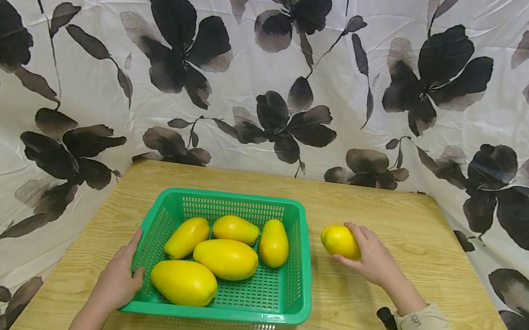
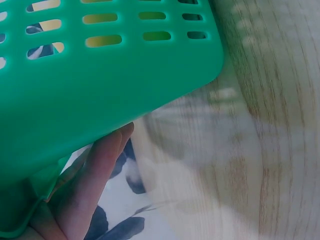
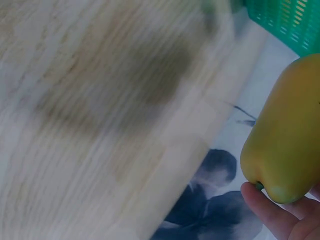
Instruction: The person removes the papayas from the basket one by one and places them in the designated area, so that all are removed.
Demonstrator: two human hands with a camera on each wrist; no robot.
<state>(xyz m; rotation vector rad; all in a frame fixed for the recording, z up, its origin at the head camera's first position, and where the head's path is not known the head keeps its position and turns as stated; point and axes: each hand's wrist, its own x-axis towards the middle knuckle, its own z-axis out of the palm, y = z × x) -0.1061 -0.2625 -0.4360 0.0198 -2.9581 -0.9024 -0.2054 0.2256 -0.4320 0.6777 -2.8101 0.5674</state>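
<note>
Fruits (image 1: 225,259): five in one basket (image 1: 226,315); right hand (image 1: 372,257) holds one.

Floral cloth (image 1: 275,117): white, dark grey-brown blooms and leaves, creased; sweeps 8 through 12 to 4 o'clock in head view. Light wood-grain table (image 1: 348,329) runs from centre to 6, bright glare at 6, straight far edge toward 12. Wrist views: cloth patch at 7 (left), 5 (right); grain streaky.

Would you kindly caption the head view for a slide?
Left hand grips green basket of five fruits; right hand holds a sixth.
</note>
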